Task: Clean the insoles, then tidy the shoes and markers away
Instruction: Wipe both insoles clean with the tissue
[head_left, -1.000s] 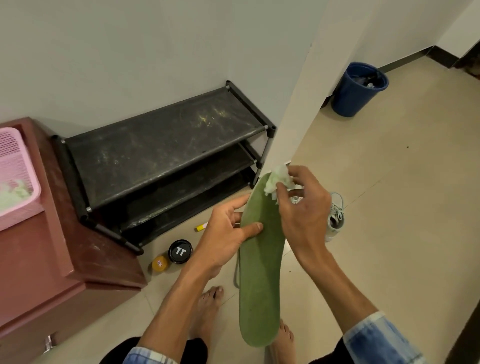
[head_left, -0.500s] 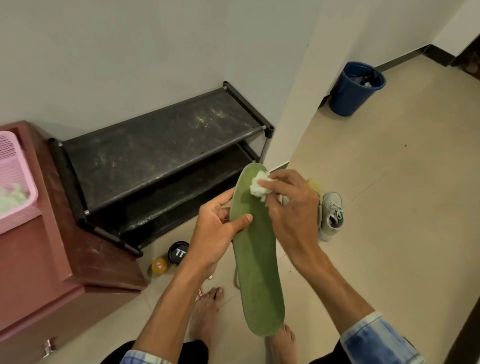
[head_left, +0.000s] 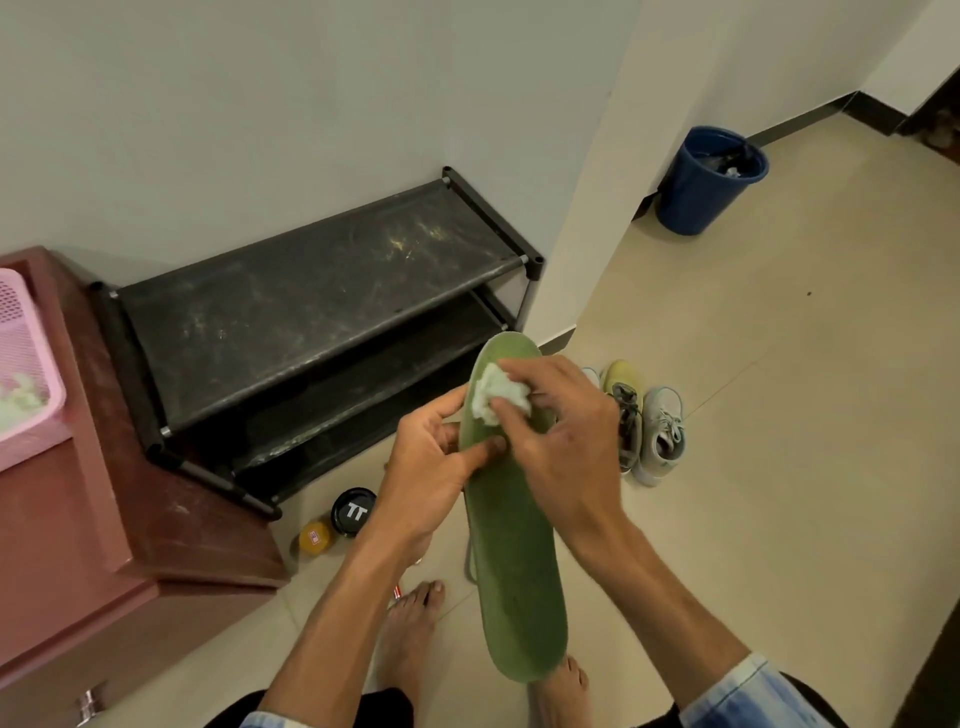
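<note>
A long green insole (head_left: 514, 561) is held up in front of me, toe end pointing away. My left hand (head_left: 431, 467) grips its left edge near the middle, thumb across the top face. My right hand (head_left: 561, 447) pinches a crumpled white tissue (head_left: 496, 395) and presses it on the insole's toe end. On the floor to the right stand a yellow shoe (head_left: 623, 400) and a pale grey-green sneaker (head_left: 662, 436). A marker tip (head_left: 396, 592) shows by my left foot.
A black shoe rack (head_left: 311, 312) stands against the wall. A dark red cabinet (head_left: 104, 519) with a pink basket (head_left: 26, 374) is at left. A black round tin (head_left: 354, 512) and a small yellow tin (head_left: 315, 538) sit on the floor. A blue bin (head_left: 709, 179) stands far right.
My right hand has slid the tissue from the insole's tip down and left across the toe area. The insole sits a little lower and the view has shifted, showing both shoes.
</note>
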